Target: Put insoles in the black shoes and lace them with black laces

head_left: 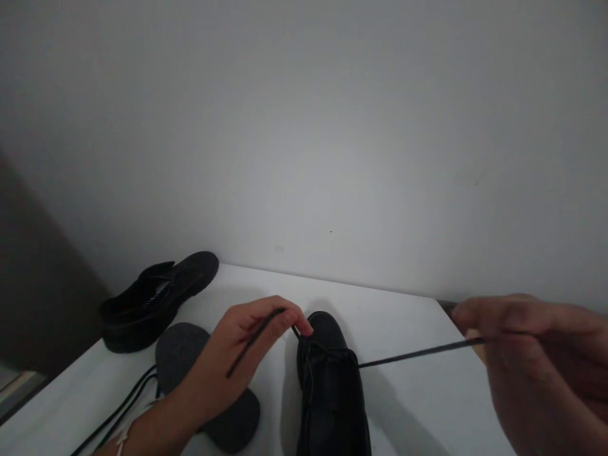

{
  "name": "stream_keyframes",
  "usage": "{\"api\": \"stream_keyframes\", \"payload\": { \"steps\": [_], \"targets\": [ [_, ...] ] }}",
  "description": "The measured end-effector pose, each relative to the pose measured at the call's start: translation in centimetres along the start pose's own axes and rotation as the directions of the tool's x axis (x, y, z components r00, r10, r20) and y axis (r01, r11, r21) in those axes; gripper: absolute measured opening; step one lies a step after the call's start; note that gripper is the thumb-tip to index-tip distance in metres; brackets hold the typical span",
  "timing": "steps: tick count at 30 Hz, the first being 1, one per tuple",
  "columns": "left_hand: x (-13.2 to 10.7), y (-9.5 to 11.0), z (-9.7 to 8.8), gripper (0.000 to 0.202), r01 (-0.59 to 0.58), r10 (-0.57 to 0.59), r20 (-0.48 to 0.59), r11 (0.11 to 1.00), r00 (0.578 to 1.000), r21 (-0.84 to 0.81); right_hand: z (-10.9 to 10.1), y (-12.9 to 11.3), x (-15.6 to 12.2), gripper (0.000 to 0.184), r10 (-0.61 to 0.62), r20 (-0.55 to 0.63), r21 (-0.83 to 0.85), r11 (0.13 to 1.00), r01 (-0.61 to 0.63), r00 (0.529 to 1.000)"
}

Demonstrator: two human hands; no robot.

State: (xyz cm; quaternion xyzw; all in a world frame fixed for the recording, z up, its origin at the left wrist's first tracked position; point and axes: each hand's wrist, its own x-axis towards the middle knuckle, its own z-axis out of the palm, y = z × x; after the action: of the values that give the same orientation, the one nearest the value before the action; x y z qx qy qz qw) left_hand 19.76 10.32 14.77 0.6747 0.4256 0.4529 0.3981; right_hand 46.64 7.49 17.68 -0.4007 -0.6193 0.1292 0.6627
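A black lace-up shoe [332, 392] stands on the white table [403, 392], toe pointing away from me. My left hand [237, 361] pinches one end of its black lace [256, 339] just left of the toe. My right hand [536, 361], large and blurred at the right edge, is closed on the other lace end [418, 351], which runs taut from the shoe's eyelets out to the right.
A second black shoe [156, 297] lies at the table's back left corner. A dark grey insole [183, 354] lies under my left wrist, beside a loose black lace [118, 411]. A plain white wall rises behind the table.
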Motion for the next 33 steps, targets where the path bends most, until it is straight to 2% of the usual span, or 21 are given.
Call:
{"api": "stream_keyframes", "payload": {
  "steps": [2, 3, 4, 6, 7, 9, 11, 12, 13, 15, 18, 21, 24, 26, 28, 30, 32, 33],
  "targets": [
    [0.0, -0.4, -0.3, 0.034, 0.033, -0.038, -0.035, 0.993, 0.999, -0.117, -0.7, 0.8, 0.3, 0.004, 0.078, 0.044, 0.17, 0.982, -0.084, 0.996],
    [0.0, -0.7, -0.3, 0.037, 0.068, -0.074, -0.03, 0.985, 0.997, -0.158, -0.9, 1.3, 0.3, 0.005, 0.118, 0.093, 0.191, 0.972, -0.135, 0.989],
    [0.0, -1.0, -0.1, 0.039, 0.114, -0.117, -0.006, 0.979, 0.993, -0.168, -1.0, 1.7, 0.2, 0.007, 0.171, 0.151, 0.157, 0.968, -0.195, 0.974],
    [0.0, -1.5, 0.5, 0.041, 0.191, -0.186, 0.062, 0.978, 0.981, -0.079, -1.0, 2.7, -0.2, 0.012, 0.273, 0.275, -0.02, 0.96, -0.278, 0.922],
    [-0.1, -1.7, 0.9, 0.04, 0.212, -0.211, 0.091, 0.977, 0.973, 0.007, -0.8, 3.2, -0.6, 0.014, 0.317, 0.352, -0.135, 0.948, -0.287, 0.881],
    [-0.1, -2.3, 1.6, 0.034, 0.215, -0.238, 0.127, 0.962, 0.963, 0.171, -0.3, 4.2, -1.4, 0.02, 0.404, 0.505, -0.334, 0.906, -0.259, 0.762],
    [-0.1, -2.9, 2.3, 0.03, 0.2, -0.247, 0.147, 0.94, 0.958, 0.278, 0.6, 5.2, -2.4, 0.024, 0.471, 0.596, -0.443, 0.869, -0.222, 0.651],
    [0.0, -3.4, 2.6, 0.03, 0.191, -0.247, 0.155, 0.932, 0.956, 0.31, 1.0, 5.6, -2.9, 0.025, 0.49, 0.614, -0.469, 0.857, -0.213, 0.619],
    [0.1, -3.8, 2.9, 0.031, 0.178, -0.24, 0.161, 0.928, 0.957, 0.327, 1.5, 6.1, -3.3, 0.025, 0.492, 0.622, -0.474, 0.856, -0.208, 0.609],
    [0.2, -4.5, 3.3, 0.029, 0.153, -0.218, 0.172, 0.933, 0.961, 0.326, 2.3, 6.7, -4.0, 0.024, 0.47, 0.634, -0.446, 0.871, -0.207, 0.614],
    [0.3, -5.0, 3.5, 0.022, 0.134, -0.184, 0.19, 0.959, 0.964, 0.25, 3.0, 7.0, -4.3, 0.022, 0.418, 0.666, -0.371, 0.904, -0.212, 0.618],
    [0.3, -4.4, 3.1, 0.021, 0.145, -0.177, 0.223, 0.978, 0.959, 0.152, 3.0, 6.6, -3.8, 0.024, 0.384, 0.721, -0.317, 0.923, -0.218, 0.576],
    [0.1, -3.4, 2.5, 0.027, 0.229, -0.232, 0.17, 0.973, 0.958, 0.039, 2.5, 5.8, -3.1, 0.029, 0.47, 0.707, -0.421, 0.88, -0.218, 0.528],
    [-0.1, -2.9, 2.0, 0.031, 0.286, -0.285, 0.094, 0.958, 0.954, -0.005, 2.1, 5.3, -2.8, 0.029, 0.559, 0.685, -0.537, 0.821, -0.194, 0.467],
    [-0.4, -2.7, 1.7, 0.032, 0.312, -0.315, 0.065, 0.949, 0.947, 0.045, 1.8, 5.0, -2.9, 0.031, 0.62, 0.684, -0.621, 0.772, -0.139, 0.385],
    [-0.8, -2.8, 1.8, 0.029, 0.318, -0.338, 0.106, 0.933, 0.935, 0.17, 1.8, 5.0, -3.2, 0.032, 0.658, 0.678, -0.674, 0.734, -0.08, 0.329],
    [-1.0, -3.1, 2.1, 0.023, 0.314, -0.367, 0.149, 0.904, 0.918, 0.289, 1.9, 5.0, -3.6, 0.028, 0.661, 0.676, -0.687, 0.725, -0.046, 0.324],
    [-1.1, -3.2, 2.3, 0.021, 0.312, -0.378, 0.162, 0.892, 0.911, 0.328, 2.0, 5.0, -3.8, 0.027, 0.646, 0.684, -0.676, 0.736, -0.037, 0.339]
  ]
}}
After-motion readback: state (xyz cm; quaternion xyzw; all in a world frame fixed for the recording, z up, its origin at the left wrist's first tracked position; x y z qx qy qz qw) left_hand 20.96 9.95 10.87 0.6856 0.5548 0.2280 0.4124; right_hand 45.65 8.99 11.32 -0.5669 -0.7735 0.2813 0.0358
